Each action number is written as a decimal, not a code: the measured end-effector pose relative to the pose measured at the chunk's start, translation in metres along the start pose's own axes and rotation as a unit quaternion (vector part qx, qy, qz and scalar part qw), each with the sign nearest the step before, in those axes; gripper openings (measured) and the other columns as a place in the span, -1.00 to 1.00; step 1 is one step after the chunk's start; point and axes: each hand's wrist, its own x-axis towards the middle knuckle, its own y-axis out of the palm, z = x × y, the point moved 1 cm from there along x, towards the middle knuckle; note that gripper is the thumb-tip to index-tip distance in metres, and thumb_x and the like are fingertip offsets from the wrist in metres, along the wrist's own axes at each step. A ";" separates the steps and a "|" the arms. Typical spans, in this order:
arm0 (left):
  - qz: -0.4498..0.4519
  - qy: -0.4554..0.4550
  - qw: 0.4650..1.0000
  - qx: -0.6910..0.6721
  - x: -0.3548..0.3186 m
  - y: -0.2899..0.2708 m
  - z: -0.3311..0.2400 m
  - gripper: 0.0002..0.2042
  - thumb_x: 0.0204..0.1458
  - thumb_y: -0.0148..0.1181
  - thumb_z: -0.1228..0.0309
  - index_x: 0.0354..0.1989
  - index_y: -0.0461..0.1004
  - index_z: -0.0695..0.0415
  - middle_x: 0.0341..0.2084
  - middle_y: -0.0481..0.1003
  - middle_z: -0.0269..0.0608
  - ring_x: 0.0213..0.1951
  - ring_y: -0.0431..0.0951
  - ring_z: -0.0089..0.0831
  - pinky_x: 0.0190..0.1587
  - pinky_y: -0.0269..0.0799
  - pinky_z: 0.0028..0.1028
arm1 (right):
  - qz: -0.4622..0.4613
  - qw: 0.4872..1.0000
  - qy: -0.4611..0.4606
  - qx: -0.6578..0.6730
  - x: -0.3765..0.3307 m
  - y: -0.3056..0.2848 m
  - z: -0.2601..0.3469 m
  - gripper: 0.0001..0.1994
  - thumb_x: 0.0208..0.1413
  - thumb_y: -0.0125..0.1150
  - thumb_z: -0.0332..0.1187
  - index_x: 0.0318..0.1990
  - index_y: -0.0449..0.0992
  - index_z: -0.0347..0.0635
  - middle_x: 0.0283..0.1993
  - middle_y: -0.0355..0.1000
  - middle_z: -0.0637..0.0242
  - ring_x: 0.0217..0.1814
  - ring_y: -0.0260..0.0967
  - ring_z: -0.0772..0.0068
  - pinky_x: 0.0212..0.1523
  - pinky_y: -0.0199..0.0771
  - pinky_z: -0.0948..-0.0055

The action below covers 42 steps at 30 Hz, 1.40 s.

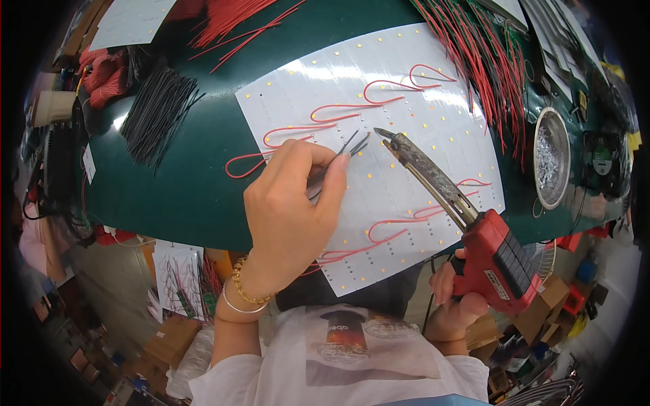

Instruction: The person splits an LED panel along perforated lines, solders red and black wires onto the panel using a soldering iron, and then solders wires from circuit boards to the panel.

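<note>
The soldering gun (pixel 489 242) pairs smooth plastic with a rough metal barrel (pixel 428 167), while the tabletop (pixel 177 196) looks glossy.

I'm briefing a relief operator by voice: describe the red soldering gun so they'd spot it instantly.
A large white board lies on the green table. Near the board's lower-right corner, the right hand grips the red soldering gun, its metal nose pointing up-left. Unlike the thin red wires, it has a thick pistol-shaped body with a black panel.

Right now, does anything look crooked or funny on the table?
The white LED circuit board lies askew, its near corner jutting past the edge of the green tabletop instead of resting fully on it.
</note>
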 end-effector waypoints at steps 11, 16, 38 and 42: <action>-0.010 0.029 0.999 0.023 0.000 0.002 0.001 -0.88 -0.11 0.22 0.57 -0.54 0.38 0.21 -0.62 0.42 -0.24 -0.60 0.49 -0.39 -0.56 0.37 -0.51 | 0.018 1.000 -0.005 -0.003 0.000 -0.008 -0.005 -0.10 -0.17 0.04 0.39 -0.03 0.20 -0.43 -0.76 0.14 0.50 -0.80 0.08 0.63 -0.71 0.10 0.60; -0.010 0.033 0.999 0.023 0.001 0.000 -0.001 -0.89 -0.11 0.22 0.57 -0.54 0.37 0.21 -0.62 0.42 -0.23 -0.59 0.49 -0.38 -0.54 0.38 -0.49 | 0.023 0.998 -0.017 0.060 0.001 -0.011 -0.001 -0.06 -0.17 0.03 0.39 0.03 0.17 -0.45 -0.78 0.11 0.52 -0.81 0.06 0.65 -0.72 0.08 0.61; 0.106 -0.137 0.961 -0.217 0.017 -0.001 -0.006 -0.90 -0.06 0.22 0.55 -0.44 0.45 0.33 -0.56 0.43 -0.33 -0.55 0.28 -0.76 -0.51 0.16 -0.74 | -0.036 0.998 -0.035 0.049 0.007 -0.014 -0.003 -0.05 -0.11 -0.06 0.40 0.06 0.15 -0.47 -0.79 0.07 0.53 -0.82 0.01 0.69 -0.77 0.03 0.67; 0.060 -0.088 0.992 -0.065 0.017 0.005 -0.015 -0.90 -0.16 0.23 0.53 -0.53 0.45 0.28 -0.63 0.41 -0.28 -0.62 0.29 -0.64 -0.59 0.15 -0.66 | -0.066 0.996 -0.048 0.036 0.008 -0.011 -0.005 -0.06 -0.12 -0.04 0.39 0.05 0.15 -0.47 -0.78 0.08 0.53 -0.82 0.02 0.68 -0.76 0.03 0.68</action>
